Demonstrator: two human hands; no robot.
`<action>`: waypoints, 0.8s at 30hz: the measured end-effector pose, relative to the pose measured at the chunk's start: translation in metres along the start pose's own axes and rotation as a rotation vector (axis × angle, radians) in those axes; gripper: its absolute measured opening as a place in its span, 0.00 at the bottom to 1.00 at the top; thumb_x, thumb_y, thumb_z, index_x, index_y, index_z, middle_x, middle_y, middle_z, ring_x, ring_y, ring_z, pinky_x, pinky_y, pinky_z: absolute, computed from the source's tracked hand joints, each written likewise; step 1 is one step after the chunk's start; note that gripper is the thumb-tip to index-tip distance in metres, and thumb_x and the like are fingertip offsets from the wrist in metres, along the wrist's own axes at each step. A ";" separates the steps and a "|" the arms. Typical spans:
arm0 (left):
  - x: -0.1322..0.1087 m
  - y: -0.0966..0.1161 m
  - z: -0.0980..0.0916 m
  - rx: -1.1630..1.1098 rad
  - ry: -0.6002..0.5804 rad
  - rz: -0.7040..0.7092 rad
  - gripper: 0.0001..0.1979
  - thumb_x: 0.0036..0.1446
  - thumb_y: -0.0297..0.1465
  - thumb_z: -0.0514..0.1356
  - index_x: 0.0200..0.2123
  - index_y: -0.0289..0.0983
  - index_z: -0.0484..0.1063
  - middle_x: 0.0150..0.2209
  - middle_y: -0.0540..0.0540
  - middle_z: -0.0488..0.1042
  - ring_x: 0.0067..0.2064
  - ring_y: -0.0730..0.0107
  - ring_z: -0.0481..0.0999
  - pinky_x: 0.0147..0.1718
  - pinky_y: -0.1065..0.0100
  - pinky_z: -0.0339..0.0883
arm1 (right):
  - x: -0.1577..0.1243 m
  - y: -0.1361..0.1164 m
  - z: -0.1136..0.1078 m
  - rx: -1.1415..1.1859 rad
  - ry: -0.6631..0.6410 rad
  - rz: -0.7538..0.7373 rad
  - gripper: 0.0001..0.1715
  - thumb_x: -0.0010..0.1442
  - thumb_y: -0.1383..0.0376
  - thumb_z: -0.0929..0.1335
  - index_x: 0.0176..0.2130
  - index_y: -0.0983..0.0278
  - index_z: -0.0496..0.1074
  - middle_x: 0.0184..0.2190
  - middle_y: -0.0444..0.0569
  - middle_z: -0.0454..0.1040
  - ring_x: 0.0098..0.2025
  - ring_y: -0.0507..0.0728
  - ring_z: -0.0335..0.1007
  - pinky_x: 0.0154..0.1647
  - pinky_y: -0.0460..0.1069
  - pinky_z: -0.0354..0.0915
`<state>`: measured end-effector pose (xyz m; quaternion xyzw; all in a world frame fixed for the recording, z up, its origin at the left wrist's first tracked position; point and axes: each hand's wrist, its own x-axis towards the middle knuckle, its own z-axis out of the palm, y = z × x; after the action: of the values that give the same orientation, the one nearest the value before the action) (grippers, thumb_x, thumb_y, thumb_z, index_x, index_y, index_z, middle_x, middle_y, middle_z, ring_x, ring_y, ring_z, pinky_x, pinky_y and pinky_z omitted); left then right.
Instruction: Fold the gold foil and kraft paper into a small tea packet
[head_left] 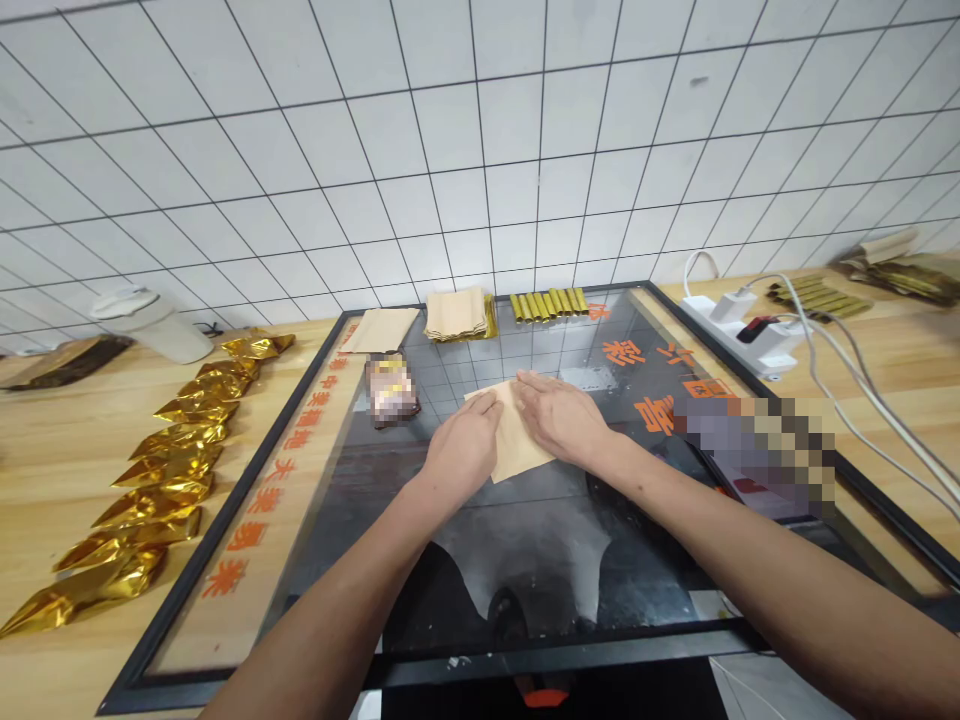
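A sheet of tan paper (525, 455) lies on the dark glass panel (420, 530) in front of me. My left hand (466, 435) is curled over the paper's left side, its fingers pressed together at the edge. Stretched flat across the upper right part of the sheet is my right hand (559, 415), fingers extended and side by side. Both palms face down, so whatever lies under them is hidden. Behind the hands stands a stack of tan paper sheets (455, 312) with gold foil showing beneath. Another tan sheet (382, 330) lies to its left.
A blurred packet (392, 390) sits left of the sheet. Rolled gold tubes (550, 305) line the panel's back edge. Folded gold foil pieces (169, 460) run down the left. At right are a partly blurred flat object (750, 450), a power strip (739, 335) and cables. A white-lidded container (154, 325) stands far left.
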<state>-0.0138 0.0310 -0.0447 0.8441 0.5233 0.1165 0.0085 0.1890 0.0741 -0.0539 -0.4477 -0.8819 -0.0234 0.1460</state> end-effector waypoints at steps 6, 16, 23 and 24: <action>-0.003 -0.003 -0.011 0.039 -0.020 -0.064 0.17 0.66 0.19 0.54 0.49 0.38 0.79 0.58 0.38 0.82 0.62 0.56 0.80 0.62 0.58 0.74 | -0.001 0.003 -0.003 -0.038 -0.043 0.059 0.28 0.79 0.63 0.56 0.67 0.69 0.73 0.72 0.63 0.69 0.73 0.65 0.67 0.75 0.63 0.60; 0.012 0.002 0.000 -0.008 0.074 0.106 0.24 0.72 0.21 0.48 0.65 0.34 0.72 0.71 0.37 0.72 0.73 0.59 0.70 0.73 0.56 0.62 | 0.001 0.000 0.002 -0.045 -0.052 0.072 0.28 0.79 0.63 0.58 0.68 0.70 0.72 0.73 0.62 0.69 0.75 0.65 0.65 0.75 0.62 0.58; 0.008 0.007 -0.005 0.042 -0.019 0.020 0.21 0.69 0.20 0.50 0.57 0.36 0.77 0.64 0.36 0.78 0.68 0.56 0.76 0.67 0.56 0.69 | 0.001 0.004 0.008 -0.048 -0.049 0.079 0.28 0.79 0.64 0.57 0.69 0.67 0.72 0.74 0.61 0.67 0.76 0.64 0.63 0.75 0.63 0.57; 0.006 0.007 -0.009 0.056 -0.028 -0.003 0.20 0.68 0.19 0.50 0.54 0.36 0.78 0.61 0.36 0.80 0.65 0.56 0.78 0.64 0.57 0.72 | 0.001 0.004 0.009 -0.048 -0.047 0.079 0.28 0.79 0.64 0.57 0.69 0.66 0.72 0.74 0.60 0.68 0.76 0.64 0.63 0.75 0.64 0.57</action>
<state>-0.0068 0.0326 -0.0343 0.8449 0.5273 0.0899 -0.0076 0.1899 0.0786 -0.0624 -0.4861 -0.8658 -0.0284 0.1154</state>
